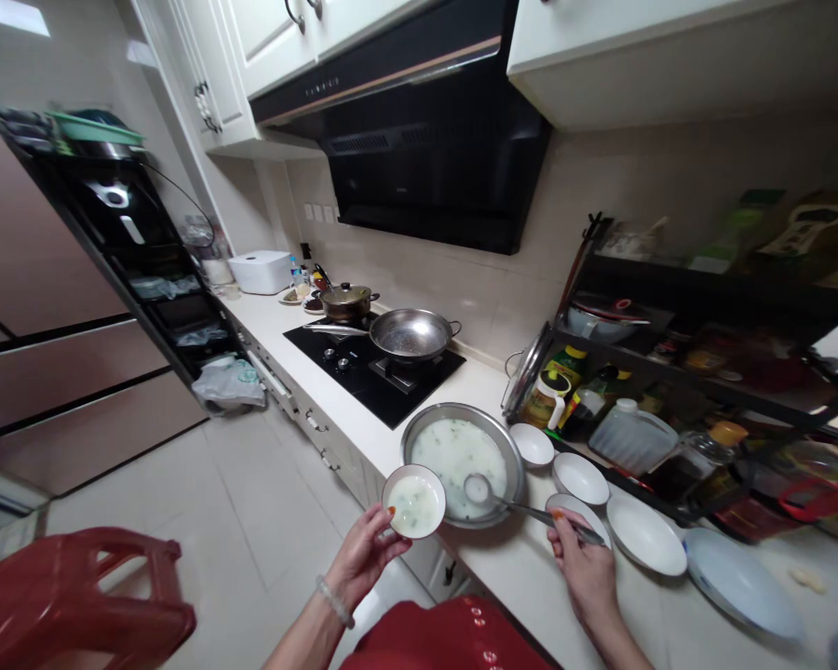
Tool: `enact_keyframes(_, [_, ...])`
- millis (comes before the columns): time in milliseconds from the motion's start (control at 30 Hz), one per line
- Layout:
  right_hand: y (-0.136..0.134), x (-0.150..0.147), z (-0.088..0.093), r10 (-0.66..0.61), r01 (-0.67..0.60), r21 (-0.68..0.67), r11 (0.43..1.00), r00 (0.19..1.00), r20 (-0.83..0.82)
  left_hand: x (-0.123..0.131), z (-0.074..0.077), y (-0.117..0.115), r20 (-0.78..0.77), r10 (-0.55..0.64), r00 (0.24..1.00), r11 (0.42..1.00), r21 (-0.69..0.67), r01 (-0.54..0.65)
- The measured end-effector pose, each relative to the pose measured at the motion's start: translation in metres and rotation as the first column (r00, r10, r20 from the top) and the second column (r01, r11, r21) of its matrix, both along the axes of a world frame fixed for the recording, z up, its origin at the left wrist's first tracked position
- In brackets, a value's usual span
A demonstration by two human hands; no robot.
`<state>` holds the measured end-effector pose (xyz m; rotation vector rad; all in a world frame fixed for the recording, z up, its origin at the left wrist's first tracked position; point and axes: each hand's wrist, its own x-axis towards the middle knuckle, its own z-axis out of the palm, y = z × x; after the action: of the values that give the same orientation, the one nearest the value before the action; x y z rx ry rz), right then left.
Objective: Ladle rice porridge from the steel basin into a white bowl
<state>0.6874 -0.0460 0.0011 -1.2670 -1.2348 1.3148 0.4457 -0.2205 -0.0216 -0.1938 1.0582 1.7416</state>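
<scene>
My left hand (369, 547) grips a small white bowl (413, 502) by its side, the thumb on the rim. Pale soup with green bits fills much of it. My right hand (581, 568) is closed round the handle of a metal ladle (523, 508). The ladle's head rests at the surface of the soup (453, 456) in a large steel basin (515, 465). The held bowl overlaps the basin's near left rim from my view. Behind the right hand, a white bowl (574, 510) is partly hidden.
White bowls (532, 445) and plates (646, 532) line the counter on the right, before a black rack of bottles. A steel wok (411, 333) and a lidded pot (346, 300) stand on the black stove (349, 368). A red stool (76, 596) is at lower left.
</scene>
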Motion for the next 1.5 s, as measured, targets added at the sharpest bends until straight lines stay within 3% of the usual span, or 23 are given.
enact_keyframes(267, [0.001,-0.005,-0.001,-0.056,0.043,-0.109,0.993,0.992,-0.117,0.0,0.001,0.0,-0.008,-0.007,1.0,1.0,-0.012,0.007])
enact_keyframes(1200, [0.0,-0.002,0.009,-0.015,0.011,-0.049,0.999,0.997,-0.08,0.003,0.003,0.0,-0.004,0.013,1.0,1.0,-0.013,-0.013])
enact_keyframes(1500, [-0.001,-0.004,0.011,-0.033,0.023,-0.1,0.995,0.994,-0.105,0.003,0.004,0.0,0.003,0.017,1.0,1.0,-0.007,-0.017])
